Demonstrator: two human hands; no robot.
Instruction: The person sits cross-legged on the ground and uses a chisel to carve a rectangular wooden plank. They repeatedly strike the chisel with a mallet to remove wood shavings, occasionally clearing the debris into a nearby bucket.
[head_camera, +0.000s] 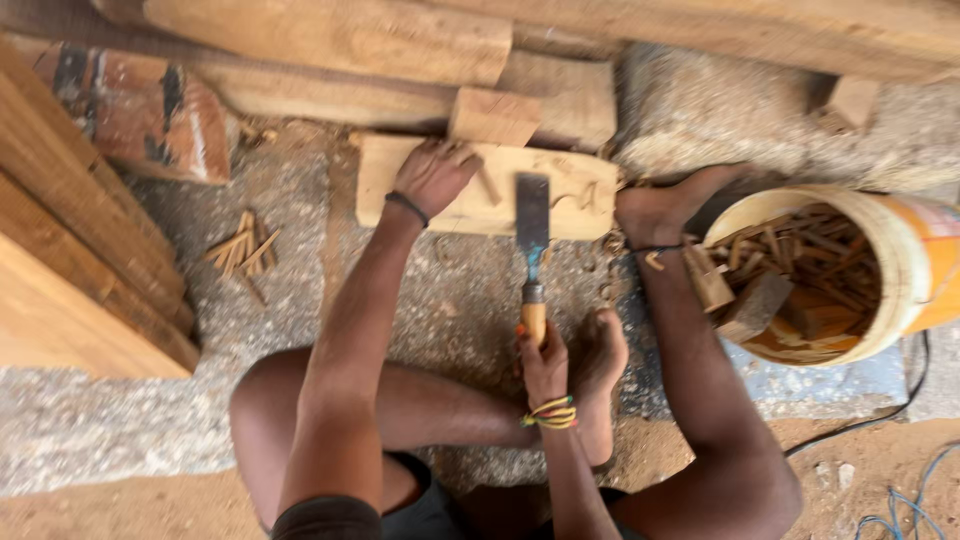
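Left hand (432, 178) flat on wooden block (487, 187), right hand (543, 362) gripping chisel (533, 250)

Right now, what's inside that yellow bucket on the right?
The yellow bucket lies tipped on its side, holding thin wood strips and chunkier wood offcuts. Whatever sits beneath that pile, deeper inside, is covered.

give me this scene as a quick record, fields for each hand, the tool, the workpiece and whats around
left hand: left hand pressed flat on the carved wooden board, fingers spread
right hand: right hand gripping the chisel handle
tool: wide-bladed chisel, blade lying on the board
workpiece: pale board on the stone slab, curved cuts at its right end
foot: bare foot braced by the board's right end
right side: bucket full of wood offcuts
left side: small pile of wood slivers
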